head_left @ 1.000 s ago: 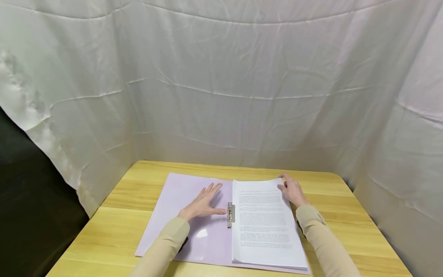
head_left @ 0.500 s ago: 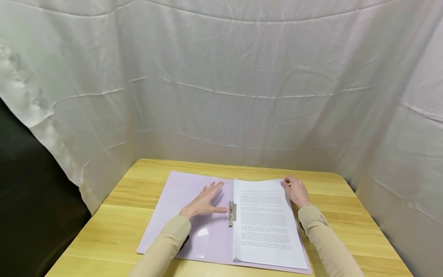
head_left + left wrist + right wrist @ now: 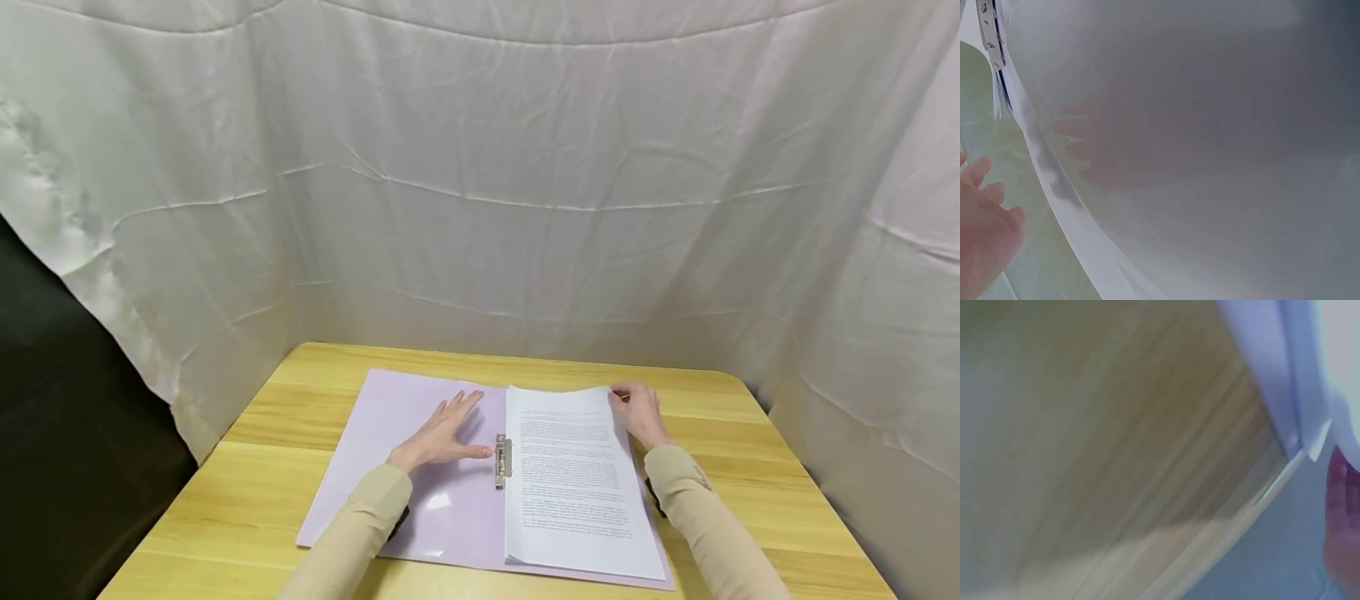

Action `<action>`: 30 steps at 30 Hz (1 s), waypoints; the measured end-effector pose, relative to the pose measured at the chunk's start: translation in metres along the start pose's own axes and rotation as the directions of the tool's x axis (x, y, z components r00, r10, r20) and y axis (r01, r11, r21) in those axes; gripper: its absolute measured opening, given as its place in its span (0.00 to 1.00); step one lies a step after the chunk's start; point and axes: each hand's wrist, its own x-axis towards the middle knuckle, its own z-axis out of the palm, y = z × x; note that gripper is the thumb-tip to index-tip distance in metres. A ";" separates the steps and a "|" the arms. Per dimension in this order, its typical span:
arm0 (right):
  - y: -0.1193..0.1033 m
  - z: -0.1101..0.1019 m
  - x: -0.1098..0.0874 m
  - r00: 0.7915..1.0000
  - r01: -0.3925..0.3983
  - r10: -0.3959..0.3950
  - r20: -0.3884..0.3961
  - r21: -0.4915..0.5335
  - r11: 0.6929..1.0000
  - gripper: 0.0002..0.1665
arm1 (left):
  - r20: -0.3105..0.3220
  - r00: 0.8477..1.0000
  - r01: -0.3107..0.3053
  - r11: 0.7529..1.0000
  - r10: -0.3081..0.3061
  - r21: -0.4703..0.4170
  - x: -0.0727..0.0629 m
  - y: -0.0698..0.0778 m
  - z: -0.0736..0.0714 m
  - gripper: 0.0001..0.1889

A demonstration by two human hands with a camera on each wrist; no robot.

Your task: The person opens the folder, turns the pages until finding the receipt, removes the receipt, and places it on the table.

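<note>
A pale purple folder (image 3: 405,404) lies spread wide on the wooden table. On its right side rests a thick stack of printed paper (image 3: 577,552), with a metal clip (image 3: 503,462) along the left edge. My left hand (image 3: 437,437) is over the folder's left cover, fingers spread and thumb pointing at the clip; whether it touches the cover I cannot tell. At the stack's top right corner, my right hand (image 3: 637,412) pinches the paper between curled fingers and thumb. The right wrist view has this hand (image 3: 1342,528) beside the paper's corner (image 3: 1319,440).
The yellow wooden table (image 3: 720,433) extends around the folder on both sides. Pale grey cloth (image 3: 525,208) hangs behind and at the sides. Something black (image 3: 67,417) shows at the far left.
The fingers of my right hand were stretched over the paper's top right corner; they have since curled in and pinch it. My left hand keeps its place.
</note>
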 end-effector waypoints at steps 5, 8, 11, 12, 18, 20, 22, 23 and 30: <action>-0.002 -0.001 0.000 0.994 -0.055 0.044 0.102 0.106 0.993 0.28 | -0.003 1.000 0.010 1.000 -0.010 0.005 -0.001 0.000 -0.001 0.55; -0.001 -0.002 0.000 0.988 -0.106 0.092 0.124 0.110 0.988 0.27 | -0.002 1.000 0.020 1.000 -0.020 0.014 -0.001 -0.001 -0.001 0.55; -0.001 -0.002 0.000 0.987 -0.122 0.112 0.113 0.085 0.989 0.25 | -0.008 1.000 0.021 1.000 -0.021 0.007 -0.001 -0.002 0.000 0.55; -0.001 -0.002 0.000 0.988 -0.118 0.109 0.109 0.075 0.990 0.25 | -0.010 1.000 0.020 1.000 -0.020 0.006 -0.001 -0.003 0.000 0.55; -0.002 -0.002 -0.001 0.993 -0.081 0.080 0.081 0.001 0.997 0.19 | -0.012 1.000 0.015 1.000 -0.015 0.007 -0.001 -0.003 0.000 0.55; -0.002 -0.003 -0.002 0.993 -0.084 0.085 0.078 -0.012 0.996 0.18 | -0.012 1.000 0.013 1.000 -0.013 0.009 -0.001 -0.002 0.000 0.55; -0.003 -0.004 -0.003 0.993 -0.088 0.089 0.079 -0.013 0.996 0.19 | -0.011 1.000 0.014 1.000 -0.014 0.008 -0.002 -0.002 0.000 0.55; -0.004 -0.005 -0.003 0.993 -0.092 0.092 0.079 -0.011 0.996 0.19 | -0.010 1.000 0.017 1.000 -0.017 0.008 -0.002 -0.002 -0.001 0.55; -0.009 -0.005 -0.003 0.991 -0.093 0.087 0.100 0.053 0.994 0.21 | -0.021 1.000 0.021 1.000 -0.021 0.017 -0.002 -0.001 -0.003 0.55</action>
